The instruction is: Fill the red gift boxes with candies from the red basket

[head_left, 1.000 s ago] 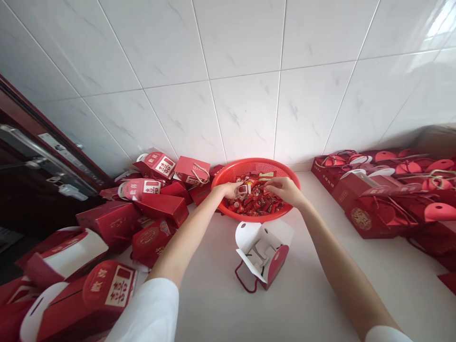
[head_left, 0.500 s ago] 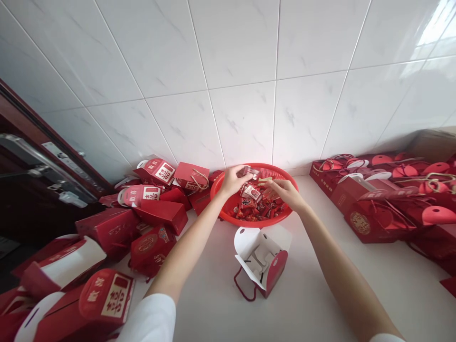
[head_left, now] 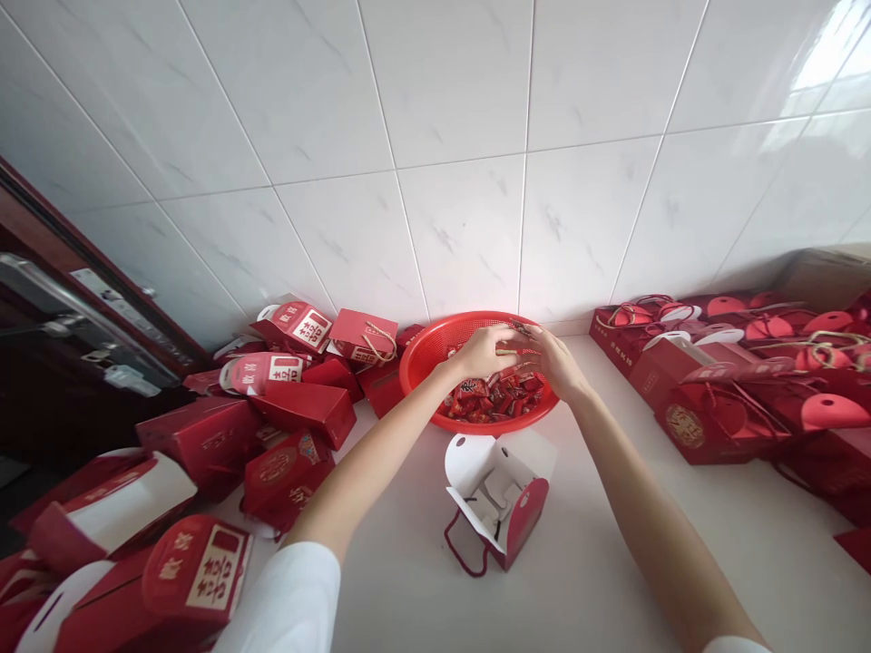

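My left hand and my right hand meet over the red plastic basket, fingertips close together. A dark red wrapped candy shows between the fingertips, by my left hand's fingers. The right fingers are curled toward the left hand, and what they hold is hidden. Many small red wrapped candies lie in the basket below. In front of it stands an opened gift box, red outside and white inside, flaps up and a dark red cord handle hanging out. Several pale pieces lie inside it.
Red gift boxes are heaped on the left, some with white flaps showing. More red boxes with cord handles stand packed on the right. A tiled wall rises behind the white counter. A dark door with a metal handle is at far left.
My left hand has moved right with the wrapped candy, toward my right hand. The right hand has risen slightly, and the fingers of both now meet. The opened box stays in place.
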Action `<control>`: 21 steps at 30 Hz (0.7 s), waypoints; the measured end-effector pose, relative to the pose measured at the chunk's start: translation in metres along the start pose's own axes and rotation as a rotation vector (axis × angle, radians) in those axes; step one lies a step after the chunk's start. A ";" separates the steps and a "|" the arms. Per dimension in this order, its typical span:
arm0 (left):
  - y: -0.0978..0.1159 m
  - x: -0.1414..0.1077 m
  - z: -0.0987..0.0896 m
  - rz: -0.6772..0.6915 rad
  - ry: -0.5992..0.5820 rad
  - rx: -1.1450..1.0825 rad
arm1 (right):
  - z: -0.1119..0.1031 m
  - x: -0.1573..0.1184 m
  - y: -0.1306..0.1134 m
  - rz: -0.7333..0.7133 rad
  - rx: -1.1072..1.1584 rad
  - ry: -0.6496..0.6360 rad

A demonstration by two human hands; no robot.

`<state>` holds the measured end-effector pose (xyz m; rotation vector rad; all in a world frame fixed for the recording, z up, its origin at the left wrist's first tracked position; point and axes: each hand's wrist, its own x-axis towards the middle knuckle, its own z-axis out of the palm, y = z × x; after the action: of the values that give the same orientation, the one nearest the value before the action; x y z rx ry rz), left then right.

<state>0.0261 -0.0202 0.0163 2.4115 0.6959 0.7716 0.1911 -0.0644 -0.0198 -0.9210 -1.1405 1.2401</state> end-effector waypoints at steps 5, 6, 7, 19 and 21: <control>-0.003 0.005 0.009 -0.047 -0.042 0.137 | -0.001 0.002 0.006 -0.065 0.062 0.146; -0.004 0.007 0.012 -0.067 -0.058 0.119 | 0.000 0.004 0.008 -0.100 0.078 0.213; -0.004 0.008 0.015 -0.085 -0.073 0.087 | 0.000 0.005 0.010 -0.138 0.096 0.284; -0.005 0.011 0.037 -0.287 -0.553 0.391 | 0.002 0.008 0.018 -0.264 0.148 0.528; -0.007 0.006 0.031 -0.337 -0.564 0.447 | 0.003 0.008 0.016 -0.248 0.146 0.525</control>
<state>0.0476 -0.0205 -0.0075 2.6021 1.0689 -0.2277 0.1847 -0.0544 -0.0339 -0.8940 -0.7094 0.8018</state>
